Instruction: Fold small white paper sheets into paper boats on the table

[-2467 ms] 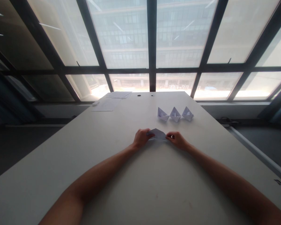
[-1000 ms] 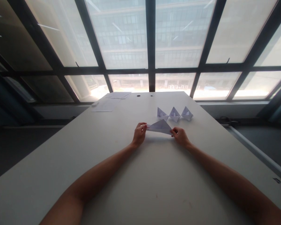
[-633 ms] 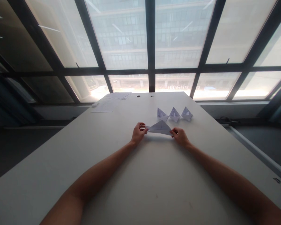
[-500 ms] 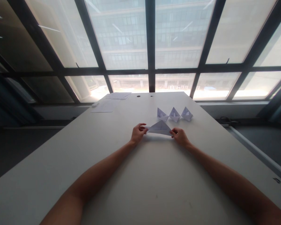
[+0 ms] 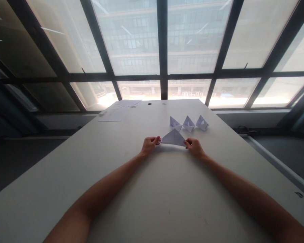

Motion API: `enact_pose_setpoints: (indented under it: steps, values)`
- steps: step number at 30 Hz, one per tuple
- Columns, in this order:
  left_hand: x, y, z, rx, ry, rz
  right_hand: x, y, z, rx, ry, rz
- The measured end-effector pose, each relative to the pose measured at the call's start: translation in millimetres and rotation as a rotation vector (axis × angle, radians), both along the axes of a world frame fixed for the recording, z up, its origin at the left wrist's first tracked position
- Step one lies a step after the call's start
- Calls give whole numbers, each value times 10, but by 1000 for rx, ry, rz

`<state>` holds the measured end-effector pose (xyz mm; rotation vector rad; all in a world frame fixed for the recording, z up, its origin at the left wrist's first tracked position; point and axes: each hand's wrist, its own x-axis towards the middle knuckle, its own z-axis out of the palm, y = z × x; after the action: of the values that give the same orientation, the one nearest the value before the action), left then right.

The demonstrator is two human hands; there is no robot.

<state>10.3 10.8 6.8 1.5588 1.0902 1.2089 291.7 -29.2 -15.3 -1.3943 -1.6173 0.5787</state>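
A white sheet of paper folded into a triangle (image 5: 174, 137) is stretched between my two hands, its peak pointing away from me. My left hand (image 5: 150, 145) pinches the left corner, fingers closed. At the opposite corner, my right hand (image 5: 194, 147) grips the paper between thumb and fingers. Just beyond the triangle stand three folded paper boats in a row: a left one (image 5: 175, 124), a middle one (image 5: 188, 124) and a right one (image 5: 202, 123). The triangle's peak overlaps the base of the left boat in view.
White paper sheets (image 5: 110, 114) lie at the far left of the white table (image 5: 142, 202), with a small pale object (image 5: 102, 113) beside them. Two dark holes sit near the table's far edge. Large windows (image 5: 136, 37) rise behind it.
The fingers of my left hand have closed from a looser, raised pose into a pinch on the paper's left corner. My right hand has stayed in place.
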Motion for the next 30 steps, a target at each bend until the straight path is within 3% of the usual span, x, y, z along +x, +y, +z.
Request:
enact_pose_setpoints:
  steps: [6,13,17,25,30]
  values:
    - [34,26,-20,-39,-20,-26,-5,-13,12,14,2,-1]
    - [-3,3,51,134,176,-103,10,-3,11,38,9,-18]
    - [-2,-28,61,159,125,-184,27,8,10,48,25,-44]
    - [-4,-15,22,196,129,-6,1,-16,21,47,-10,-36]
    - [-9,-11,30,176,97,-53,-5,-33,33,44,-19,-31]
